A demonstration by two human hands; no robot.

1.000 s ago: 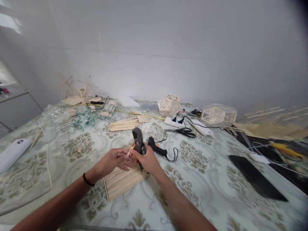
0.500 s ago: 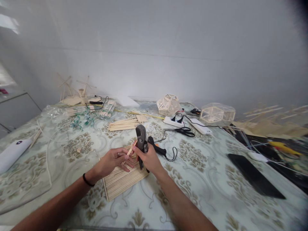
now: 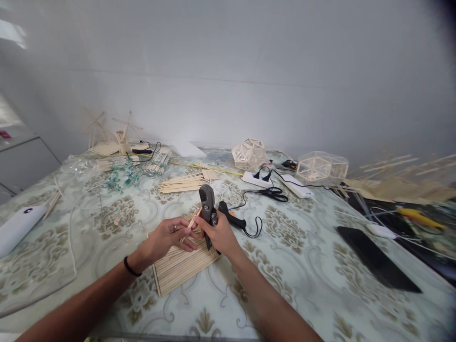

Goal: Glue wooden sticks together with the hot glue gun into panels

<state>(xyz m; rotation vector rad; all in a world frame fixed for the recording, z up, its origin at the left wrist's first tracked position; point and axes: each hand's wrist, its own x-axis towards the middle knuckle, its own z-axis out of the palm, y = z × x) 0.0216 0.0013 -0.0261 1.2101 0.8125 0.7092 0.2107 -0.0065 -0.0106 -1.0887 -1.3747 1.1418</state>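
Note:
My right hand [image 3: 219, 233] is closed round a dark grey cutter [image 3: 207, 198] with a rounded head, held upright. Between the fingertips of my left hand [image 3: 173, 237] is a thin wooden stick [image 3: 193, 219], its upper end close to the cutter and my right thumb. Whether the blades touch the stick is hidden by my fingers. Below both hands lies a flat panel of wooden sticks [image 3: 181, 271] set side by side. A black glue gun [image 3: 232, 217] rests on the table just beyond my right hand.
Loose sticks [image 3: 183, 183] lie behind the panel. Black scissors [image 3: 272, 194] and a white power strip [image 3: 256, 180] with plugged cords are farther back. A dark phone-like slab [image 3: 377, 259] lies at right, a white device [image 3: 21, 228] at left. Stick models [image 3: 249, 154] stand along the wall.
Almost nothing differs. The cutter and both hands have shifted very slightly left, with the stick still between my fingers.

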